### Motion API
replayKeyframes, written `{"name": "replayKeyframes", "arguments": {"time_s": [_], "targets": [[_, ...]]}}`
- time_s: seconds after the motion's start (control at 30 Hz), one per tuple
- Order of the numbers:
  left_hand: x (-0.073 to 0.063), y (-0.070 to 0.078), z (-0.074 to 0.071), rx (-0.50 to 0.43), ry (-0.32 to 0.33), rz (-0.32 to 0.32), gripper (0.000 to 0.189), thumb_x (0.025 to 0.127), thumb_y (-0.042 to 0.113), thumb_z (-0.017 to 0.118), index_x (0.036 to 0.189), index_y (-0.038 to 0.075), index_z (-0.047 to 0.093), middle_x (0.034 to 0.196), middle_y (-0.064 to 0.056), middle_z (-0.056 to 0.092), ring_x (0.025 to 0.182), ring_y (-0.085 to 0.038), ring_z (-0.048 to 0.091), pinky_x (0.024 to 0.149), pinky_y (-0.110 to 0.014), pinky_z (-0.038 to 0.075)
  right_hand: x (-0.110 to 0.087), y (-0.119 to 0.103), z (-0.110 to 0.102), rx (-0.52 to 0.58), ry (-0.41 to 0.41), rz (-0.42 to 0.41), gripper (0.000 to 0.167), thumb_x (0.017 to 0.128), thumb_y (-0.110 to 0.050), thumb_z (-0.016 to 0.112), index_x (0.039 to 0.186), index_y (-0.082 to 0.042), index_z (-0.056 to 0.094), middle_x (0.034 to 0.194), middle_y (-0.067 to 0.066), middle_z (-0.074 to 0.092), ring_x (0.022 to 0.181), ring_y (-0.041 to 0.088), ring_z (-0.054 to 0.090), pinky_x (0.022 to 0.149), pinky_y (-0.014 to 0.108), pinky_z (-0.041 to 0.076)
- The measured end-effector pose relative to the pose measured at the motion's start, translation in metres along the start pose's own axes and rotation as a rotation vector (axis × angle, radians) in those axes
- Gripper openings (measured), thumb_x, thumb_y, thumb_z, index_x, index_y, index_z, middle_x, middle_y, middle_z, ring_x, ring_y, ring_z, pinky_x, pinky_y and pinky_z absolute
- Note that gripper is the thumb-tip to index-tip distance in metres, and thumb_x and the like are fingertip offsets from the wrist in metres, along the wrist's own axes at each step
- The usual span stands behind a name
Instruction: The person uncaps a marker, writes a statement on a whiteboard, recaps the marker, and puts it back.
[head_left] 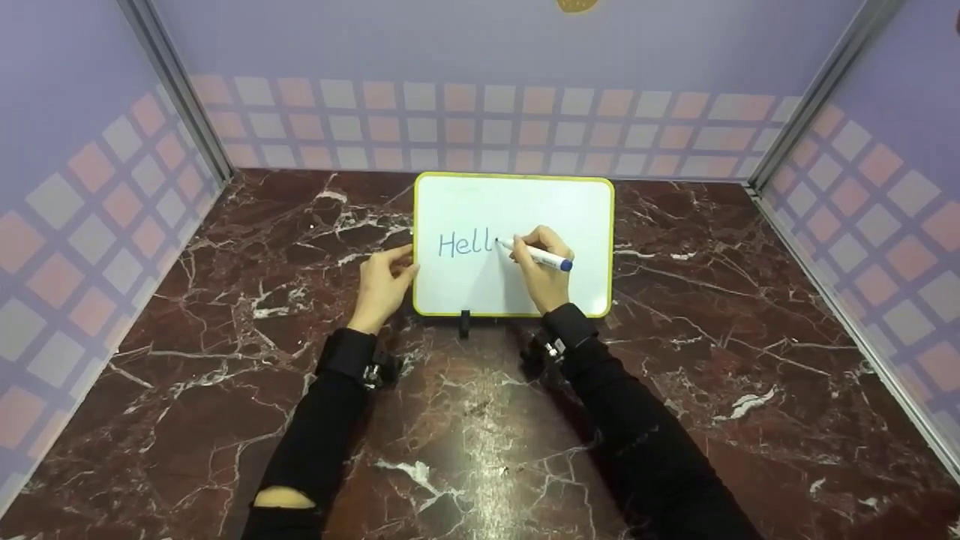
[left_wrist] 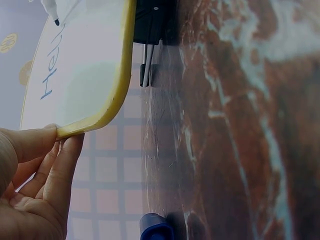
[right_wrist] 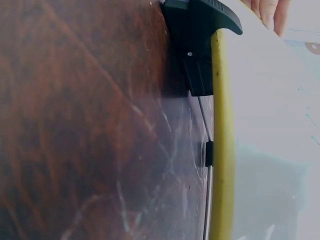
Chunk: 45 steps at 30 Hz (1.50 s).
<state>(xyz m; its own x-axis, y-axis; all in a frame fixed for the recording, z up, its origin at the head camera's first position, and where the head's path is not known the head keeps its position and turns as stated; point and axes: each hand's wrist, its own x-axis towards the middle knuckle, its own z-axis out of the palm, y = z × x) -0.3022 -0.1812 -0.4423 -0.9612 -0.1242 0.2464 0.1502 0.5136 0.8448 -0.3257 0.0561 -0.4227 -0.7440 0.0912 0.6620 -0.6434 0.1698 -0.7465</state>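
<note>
A small whiteboard (head_left: 465,289) with a yellow frame leans upright on a black stand (right_wrist: 200,50), with "Hell" (head_left: 465,243) written on it in blue. My left hand (head_left: 384,283) pinches the board's left edge; in the left wrist view its thumb lies on the front and its fingers behind. Between thumb and fingers, my right hand (head_left: 546,274) holds a white marker (head_left: 546,258) with a blue end. The marker's dark tip is at the board, just right of the last letter. In the right wrist view the right hand is out of sight.
The board stands on a dark red marbled tabletop (head_left: 225,435). Lilac walls with pink and white checks (head_left: 495,127) enclose the back and sides. Low in the left wrist view, a blue round-ended object (left_wrist: 156,227) is partly cut off.
</note>
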Motion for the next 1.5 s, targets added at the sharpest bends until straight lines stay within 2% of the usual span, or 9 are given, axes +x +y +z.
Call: {"name": "replayKeyframes", "arguments": {"time_s": [0.13, 0.37, 0.47, 0.63, 0.8, 0.83, 1.03, 1.27, 1.5], "targets": [[0.001, 0.0, 0.0, -0.005, 0.004, 0.016, 0.038, 0.095, 0.003, 0.063, 0.133, -0.003, 0.06, 0.121, -0.026, 0.067, 0.104, -0.035, 0.069, 0.088, -0.042, 0.059, 0.001, -0.002, 0.0, -0.023, 0.028, -0.019, 0.018, 0.088, 0.012, 0.062, 0.071, 0.013, 0.055, 0.07, 0.025, 0.063, 0.059, 0.015, 0.061, 0.053, 0.012, 0.041], [0.001, -0.001, -0.001, 0.003, 0.014, 0.026, 0.038, 0.095, 0.002, 0.063, 0.133, -0.004, 0.06, 0.12, -0.026, 0.067, 0.103, -0.036, 0.07, 0.087, -0.042, 0.059, -0.001, 0.006, 0.001, -0.028, 0.038, -0.022, 0.022, 0.087, 0.015, 0.057, 0.067, 0.014, 0.049, 0.067, 0.027, 0.058, 0.057, 0.038, 0.06, 0.052, 0.011, 0.041], [0.001, -0.001, -0.001, -0.001, 0.018, 0.016, 0.038, 0.095, 0.002, 0.063, 0.132, -0.004, 0.06, 0.118, -0.026, 0.068, 0.102, -0.036, 0.07, 0.087, -0.042, 0.06, -0.003, 0.017, 0.003, -0.014, 0.013, 0.003, 0.022, 0.088, 0.014, 0.057, 0.067, 0.014, 0.049, 0.068, 0.026, 0.059, 0.057, 0.042, 0.06, 0.051, 0.012, 0.04], [0.0, -0.002, 0.001, -0.001, 0.017, 0.015, 0.038, 0.095, 0.002, 0.063, 0.132, -0.005, 0.06, 0.117, -0.026, 0.068, 0.102, -0.036, 0.07, 0.087, -0.042, 0.059, -0.002, 0.028, 0.008, 0.021, 0.002, -0.006, 0.022, 0.089, 0.008, 0.061, 0.069, 0.01, 0.054, 0.07, 0.022, 0.063, 0.058, 0.031, 0.063, 0.052, 0.014, 0.046], [0.0, -0.003, 0.002, -0.012, 0.022, 0.016, 0.037, 0.095, 0.003, 0.064, 0.131, -0.005, 0.061, 0.116, -0.025, 0.069, 0.1, -0.035, 0.071, 0.086, -0.043, 0.059, 0.002, 0.027, 0.005, 0.014, 0.056, -0.035, 0.024, 0.091, 0.003, 0.061, 0.069, 0.006, 0.053, 0.07, 0.019, 0.064, 0.058, 0.012, 0.062, 0.052, 0.017, 0.049], [0.0, -0.003, 0.002, -0.013, 0.021, 0.015, 0.037, 0.095, 0.003, 0.064, 0.131, -0.004, 0.061, 0.116, -0.025, 0.069, 0.1, -0.035, 0.071, 0.086, -0.043, 0.059, 0.003, 0.022, 0.003, 0.021, 0.067, -0.017, 0.024, 0.092, 0.004, 0.06, 0.069, 0.006, 0.052, 0.07, 0.021, 0.063, 0.058, 0.011, 0.061, 0.052, 0.017, 0.049], [0.0, -0.001, 0.001, -0.012, 0.011, 0.012, 0.037, 0.095, 0.003, 0.063, 0.132, -0.003, 0.061, 0.118, -0.024, 0.069, 0.101, -0.034, 0.071, 0.086, -0.043, 0.059, 0.008, -0.005, -0.018, 0.131, 0.106, 0.105, 0.027, 0.095, 0.008, 0.051, 0.068, 0.004, 0.052, 0.067, 0.027, 0.061, 0.05, 0.009, 0.055, 0.047, 0.016, 0.044], [0.001, -0.001, 0.0, -0.009, 0.012, 0.015, 0.037, 0.095, 0.002, 0.063, 0.131, -0.004, 0.061, 0.118, -0.025, 0.069, 0.102, -0.036, 0.07, 0.087, -0.043, 0.059, 0.014, 0.007, -0.038, 0.158, 0.111, 0.134, 0.037, 0.09, 0.006, 0.062, 0.059, -0.009, 0.047, 0.05, 0.011, 0.056, 0.042, 0.01, 0.053, 0.041, 0.015, 0.036], [0.0, 0.001, 0.001, -0.002, 0.023, 0.015, 0.037, 0.094, 0.003, 0.064, 0.13, -0.004, 0.062, 0.116, -0.025, 0.069, 0.1, -0.035, 0.071, 0.086, -0.043, 0.059, 0.015, 0.011, -0.038, 0.123, 0.082, 0.162, 0.035, 0.087, 0.008, 0.063, 0.059, -0.008, 0.048, 0.05, 0.001, 0.057, 0.045, 0.008, 0.054, 0.043, 0.015, 0.035]]}}
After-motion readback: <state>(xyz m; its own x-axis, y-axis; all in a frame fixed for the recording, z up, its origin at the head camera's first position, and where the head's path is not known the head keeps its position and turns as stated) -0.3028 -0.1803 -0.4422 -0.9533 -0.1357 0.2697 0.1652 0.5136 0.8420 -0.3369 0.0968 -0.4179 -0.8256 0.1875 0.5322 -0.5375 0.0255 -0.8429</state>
